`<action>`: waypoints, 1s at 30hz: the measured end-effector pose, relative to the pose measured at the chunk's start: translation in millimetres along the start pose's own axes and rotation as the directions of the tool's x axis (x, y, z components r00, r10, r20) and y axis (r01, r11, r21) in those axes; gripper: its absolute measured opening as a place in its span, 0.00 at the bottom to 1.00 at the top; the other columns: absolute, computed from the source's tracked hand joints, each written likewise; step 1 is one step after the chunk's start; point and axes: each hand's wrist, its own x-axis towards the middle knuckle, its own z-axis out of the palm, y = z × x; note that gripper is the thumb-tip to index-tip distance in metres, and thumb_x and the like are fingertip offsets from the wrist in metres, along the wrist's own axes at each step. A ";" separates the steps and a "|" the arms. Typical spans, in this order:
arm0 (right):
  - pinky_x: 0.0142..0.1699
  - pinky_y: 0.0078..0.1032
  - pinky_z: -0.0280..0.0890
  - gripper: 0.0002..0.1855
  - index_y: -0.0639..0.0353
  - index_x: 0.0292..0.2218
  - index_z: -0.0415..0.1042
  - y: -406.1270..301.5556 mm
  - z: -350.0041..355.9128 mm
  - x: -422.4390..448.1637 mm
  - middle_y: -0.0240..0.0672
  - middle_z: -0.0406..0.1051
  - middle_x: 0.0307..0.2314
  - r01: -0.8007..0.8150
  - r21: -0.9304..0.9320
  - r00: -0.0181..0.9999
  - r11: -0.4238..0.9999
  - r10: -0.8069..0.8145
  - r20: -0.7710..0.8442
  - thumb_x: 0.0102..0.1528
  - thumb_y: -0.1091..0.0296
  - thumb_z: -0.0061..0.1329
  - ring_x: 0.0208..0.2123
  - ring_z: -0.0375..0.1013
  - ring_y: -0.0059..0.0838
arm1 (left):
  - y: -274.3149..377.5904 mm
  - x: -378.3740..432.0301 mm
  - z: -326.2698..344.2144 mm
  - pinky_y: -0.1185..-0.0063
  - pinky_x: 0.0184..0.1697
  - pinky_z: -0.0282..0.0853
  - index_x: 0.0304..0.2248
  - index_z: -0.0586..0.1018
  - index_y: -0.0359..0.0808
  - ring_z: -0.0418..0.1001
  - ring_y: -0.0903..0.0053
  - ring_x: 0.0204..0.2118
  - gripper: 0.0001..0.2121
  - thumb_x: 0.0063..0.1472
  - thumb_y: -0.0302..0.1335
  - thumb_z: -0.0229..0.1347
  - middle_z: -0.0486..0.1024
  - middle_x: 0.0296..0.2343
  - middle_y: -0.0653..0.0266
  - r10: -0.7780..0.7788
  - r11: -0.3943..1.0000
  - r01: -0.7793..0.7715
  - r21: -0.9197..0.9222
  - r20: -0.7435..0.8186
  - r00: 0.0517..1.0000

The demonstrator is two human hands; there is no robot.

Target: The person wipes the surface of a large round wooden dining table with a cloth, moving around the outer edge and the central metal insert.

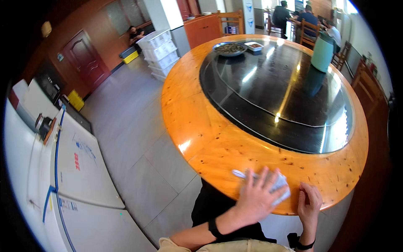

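My left hand lies palm down, fingers spread, on a pale grey cloth and presses it to the wooden rim of a round table. A whitish end of the cloth pokes out on the left, and the palm hides much of the rest. Just right of it, my right hand rests at the table's near edge with its fingers curled in. I see nothing held in it.
A black glass turntable carries a bowl of dark food, a small white dish and a green jug. White crates are stacked beyond. White chest freezers stand left. Several people sit farther off.
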 end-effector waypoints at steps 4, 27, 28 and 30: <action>0.39 0.29 0.68 0.12 0.67 0.40 0.74 1.1 1.2 -2.8 0.44 0.74 0.29 -0.020 -0.015 1.000 1.000 0.021 0.006 0.54 0.88 0.47 0.32 0.74 0.40 | 16.4 -2.1 19.1 0.47 0.64 0.51 0.56 0.75 0.46 0.59 0.44 0.63 0.22 0.64 0.39 0.56 0.61 0.61 0.44 0.027 0.994 -0.033 -0.107 -0.055 0.998; 0.39 0.35 0.71 0.12 0.64 0.45 0.77 13.4 -4.4 -8.8 0.49 0.76 0.32 0.062 -0.065 0.998 0.996 -0.061 0.024 0.59 0.77 0.53 0.33 0.76 0.47 | -334.3 -11.3 -92.2 0.65 0.65 0.57 0.55 0.76 0.42 0.57 0.50 0.65 0.20 0.64 0.33 0.53 0.58 0.63 0.48 -0.698 0.676 0.733 -0.079 -0.387 0.602; 0.40 0.35 0.71 0.12 0.64 0.45 0.77 13.2 -5.9 -9.7 0.49 0.76 0.32 0.045 -0.074 0.998 0.996 -0.043 0.035 0.59 0.77 0.53 0.34 0.76 0.48 | -336.6 -7.1 -91.1 0.69 0.63 0.60 0.55 0.76 0.41 0.60 0.48 0.62 0.20 0.64 0.32 0.53 0.59 0.62 0.42 -0.728 0.654 0.730 -0.197 -0.427 0.537; 0.40 0.36 0.70 0.12 0.64 0.45 0.77 12.2 -8.3 -9.8 0.49 0.76 0.32 0.032 -0.062 0.999 0.998 -0.030 0.028 0.59 0.77 0.53 0.33 0.76 0.48 | -341.2 0.7 -90.6 0.69 0.54 0.69 0.56 0.75 0.39 0.68 0.53 0.54 0.21 0.63 0.28 0.53 0.62 0.59 0.46 -0.755 0.632 0.708 -0.315 -0.457 0.470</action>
